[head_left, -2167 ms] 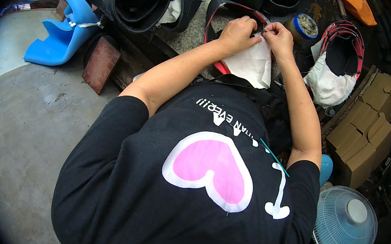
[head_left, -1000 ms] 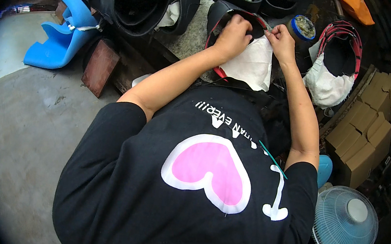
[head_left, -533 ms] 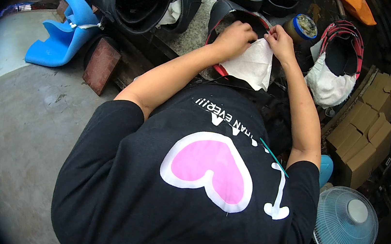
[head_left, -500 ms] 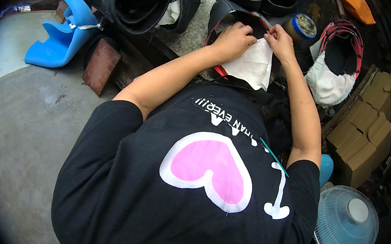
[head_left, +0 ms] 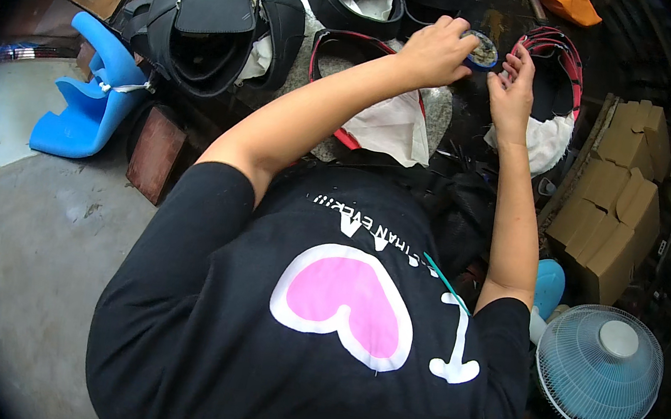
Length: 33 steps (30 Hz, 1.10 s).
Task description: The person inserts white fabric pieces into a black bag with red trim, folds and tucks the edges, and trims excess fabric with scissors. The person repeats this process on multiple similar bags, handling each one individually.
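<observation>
Blue moulded plastic child seat (head_left: pixel 84 107) — on the concrete floor (head_left: pixel 20 254), far left. Black vinyl saddle covers (head_left: pixel 209 14) — heaped just right of it. Red-rimmed black seat shell with white cloth lining (head_left: pixel 388 124) — lying under the left forearm. Left hand (head_left: pixel 437 50) — fingers curled around the near rim of a small round blue-rimmed tin (head_left: pixel 481 50) standing on the cluttered dark surface (head_left: pixel 466 133). Right hand (head_left: pixel 513 93) — fingers loosely spread, just beside the tin, contact unclear. Folded brown cardboard boxes (head_left: pixel 618 194) — right edge. Pale blue round electric fan (head_left: pixel 599 367) — lower right.
</observation>
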Available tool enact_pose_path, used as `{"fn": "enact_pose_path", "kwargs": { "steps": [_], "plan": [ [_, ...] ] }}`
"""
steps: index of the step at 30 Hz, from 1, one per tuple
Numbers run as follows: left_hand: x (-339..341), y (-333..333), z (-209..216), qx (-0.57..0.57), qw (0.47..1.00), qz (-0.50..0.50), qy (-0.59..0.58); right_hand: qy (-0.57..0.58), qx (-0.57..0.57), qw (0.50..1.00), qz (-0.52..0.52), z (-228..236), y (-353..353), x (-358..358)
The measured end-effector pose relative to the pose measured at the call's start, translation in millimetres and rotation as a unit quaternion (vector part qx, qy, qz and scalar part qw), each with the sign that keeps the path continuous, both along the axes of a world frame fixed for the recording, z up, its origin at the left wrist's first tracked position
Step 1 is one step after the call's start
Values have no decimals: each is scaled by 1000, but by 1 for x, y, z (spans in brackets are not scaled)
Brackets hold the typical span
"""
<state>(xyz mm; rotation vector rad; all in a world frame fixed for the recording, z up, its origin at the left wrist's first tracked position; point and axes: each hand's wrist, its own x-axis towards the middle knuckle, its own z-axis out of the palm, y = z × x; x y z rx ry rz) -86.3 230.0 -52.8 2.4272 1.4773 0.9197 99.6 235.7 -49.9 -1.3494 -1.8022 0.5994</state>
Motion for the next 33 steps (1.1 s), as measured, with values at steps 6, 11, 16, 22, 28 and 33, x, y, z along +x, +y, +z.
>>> {"fn": "enact_pose_path", "kwargs": {
  "steps": [6,11,16,22,28,33],
  "plan": [
    [24,34,-32,-82,992,3,-95,39,-146,988,34,-32,1,-2],
    [20,40,-43,-112,972,53,-202,-23,-115,993,13,-33,0,3],
    [19,40,-42,-126,967,64,-214,-218,-14,976,27,-25,8,-1],
    [21,40,-45,-121,970,54,-204,-379,-80,922,17,-16,10,-9],
    [25,38,-44,-114,976,47,-178,-317,71,946,19,-12,-2,5],
    [19,14,-25,-92,992,35,-78,-315,22,947,54,17,-17,3]
  ]
}}
